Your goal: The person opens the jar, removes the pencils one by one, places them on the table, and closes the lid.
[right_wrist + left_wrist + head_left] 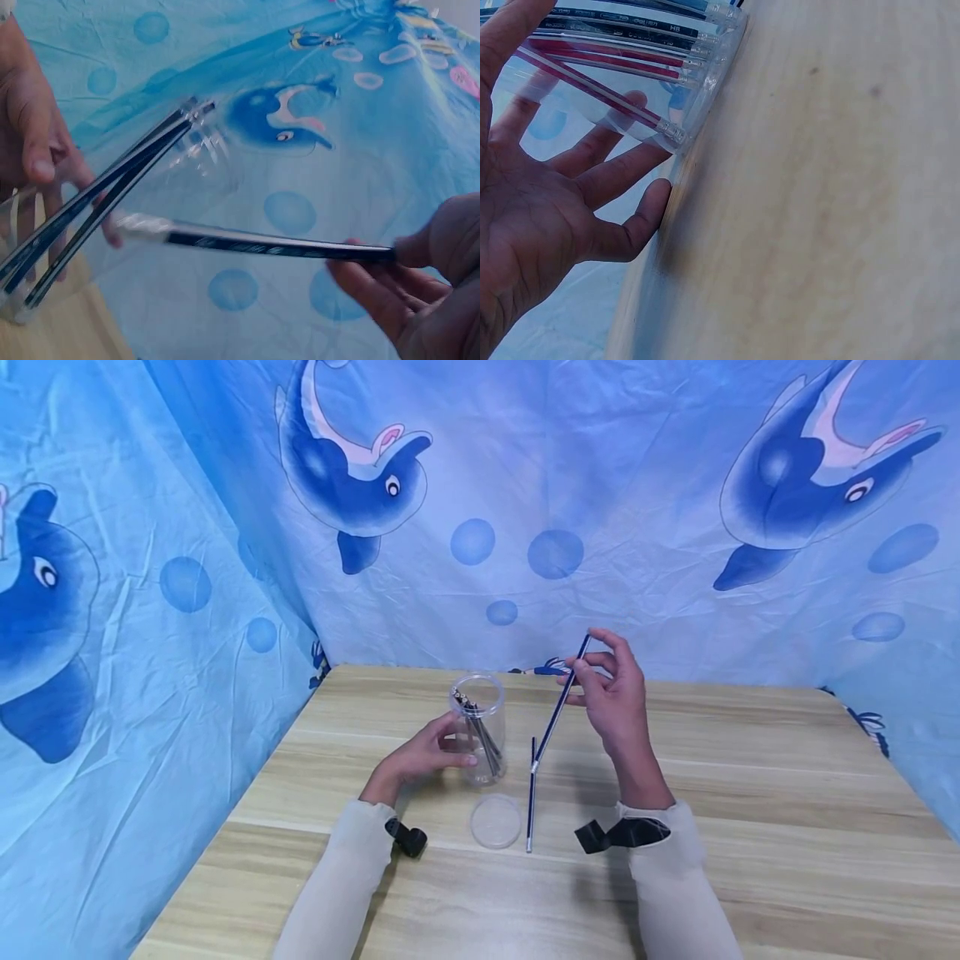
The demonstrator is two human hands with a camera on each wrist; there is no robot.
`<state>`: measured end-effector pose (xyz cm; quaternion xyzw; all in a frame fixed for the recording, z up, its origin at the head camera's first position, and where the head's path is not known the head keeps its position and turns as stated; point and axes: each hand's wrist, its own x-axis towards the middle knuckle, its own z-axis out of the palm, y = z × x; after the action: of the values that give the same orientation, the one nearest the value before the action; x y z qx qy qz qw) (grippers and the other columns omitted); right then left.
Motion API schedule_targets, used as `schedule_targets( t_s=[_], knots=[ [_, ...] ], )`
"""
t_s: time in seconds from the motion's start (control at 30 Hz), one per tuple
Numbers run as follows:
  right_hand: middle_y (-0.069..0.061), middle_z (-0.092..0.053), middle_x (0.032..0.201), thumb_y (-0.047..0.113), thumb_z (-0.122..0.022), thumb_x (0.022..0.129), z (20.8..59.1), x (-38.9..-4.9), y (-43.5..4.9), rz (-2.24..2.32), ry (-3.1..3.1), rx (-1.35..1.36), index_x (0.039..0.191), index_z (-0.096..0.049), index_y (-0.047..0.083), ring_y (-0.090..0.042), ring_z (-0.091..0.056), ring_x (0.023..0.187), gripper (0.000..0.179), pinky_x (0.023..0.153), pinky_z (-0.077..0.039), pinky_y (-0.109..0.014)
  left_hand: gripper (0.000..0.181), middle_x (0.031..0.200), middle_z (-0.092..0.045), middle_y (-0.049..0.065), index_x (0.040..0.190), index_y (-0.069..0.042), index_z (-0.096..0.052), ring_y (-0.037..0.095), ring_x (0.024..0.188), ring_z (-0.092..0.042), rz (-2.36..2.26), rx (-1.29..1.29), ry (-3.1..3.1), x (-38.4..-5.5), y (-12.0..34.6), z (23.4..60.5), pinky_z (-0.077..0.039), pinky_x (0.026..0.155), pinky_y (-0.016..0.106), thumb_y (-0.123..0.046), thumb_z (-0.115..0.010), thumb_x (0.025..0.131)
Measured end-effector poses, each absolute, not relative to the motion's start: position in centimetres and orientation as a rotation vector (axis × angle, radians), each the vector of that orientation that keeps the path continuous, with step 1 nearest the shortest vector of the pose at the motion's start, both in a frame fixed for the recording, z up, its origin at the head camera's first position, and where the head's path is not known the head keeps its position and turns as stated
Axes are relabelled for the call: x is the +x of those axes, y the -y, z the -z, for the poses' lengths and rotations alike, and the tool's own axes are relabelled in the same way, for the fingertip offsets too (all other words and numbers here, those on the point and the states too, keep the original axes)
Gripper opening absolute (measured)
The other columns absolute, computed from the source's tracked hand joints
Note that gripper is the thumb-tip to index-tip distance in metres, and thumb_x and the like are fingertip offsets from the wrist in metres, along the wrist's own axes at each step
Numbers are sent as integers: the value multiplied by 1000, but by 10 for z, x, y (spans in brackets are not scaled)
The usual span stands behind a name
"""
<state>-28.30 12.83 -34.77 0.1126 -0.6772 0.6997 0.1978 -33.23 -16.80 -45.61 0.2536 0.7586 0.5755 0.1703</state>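
Observation:
My left hand [426, 753] holds a clear plastic jar [497, 717], fingers and thumb around its side. The jar stands upright without a lid, and several pencils [486, 740] lean inside it. In the left wrist view these pencils [622, 30] are dark or red striped, with pale ends at the jar's bottom. Between thumb and fingertips, my right hand [617, 703] pinches a dark blue striped pencil [557, 714] near its upper end. It slants down to the left, its silvery end lowest. Another dark pencil [531, 814] lies on the table, overlapped by that end in the head view.
A round clear lid [496, 821] lies flat on the wood-grain table [750, 793], in front of the jar and left of the lying pencil. Blue cloth [637, 468] with cartoon dolphins hangs behind and to the left. Both wrists wear black straps with small cameras.

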Motion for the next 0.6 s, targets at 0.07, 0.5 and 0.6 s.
schedule_targets(
  t_s=[0.07, 0.5, 0.6],
  knots=[
    [-21, -63, 113, 4, -53, 103, 352, -287, -130, -1976, 1973, 315, 145, -44, 13, -13, -73, 82, 44, 69, -61, -42, 75, 138, -53, 18, 148, -13, -41, 35, 129, -51, -1636, 715, -2155, -332, 168, 456, -40, 108, 50, -9, -80, 85],
    [-27, -62, 115, 2, -52, 102, 383, -307, -133, -1959, 2418, 301, 145, -44, 12, -39, -69, 95, 44, 68, -61, -40, 74, 138, -53, 19, 148, -13, -41, 36, 128, -51, -1643, 692, -2158, -331, 168, 456, -41, 107, 51, -8, -80, 85],
    [-27, -62, 113, 2, -55, 101, 390, -309, -133, -1943, 2496, 284, 144, -44, 12, -40, -68, 95, 45, 67, -61, -40, 75, 138, -52, 20, 148, -12, -41, 36, 128, -51, -1643, 708, -2147, -332, 168, 456, -41, 107, 51, -8, -80, 85]
  ],
)
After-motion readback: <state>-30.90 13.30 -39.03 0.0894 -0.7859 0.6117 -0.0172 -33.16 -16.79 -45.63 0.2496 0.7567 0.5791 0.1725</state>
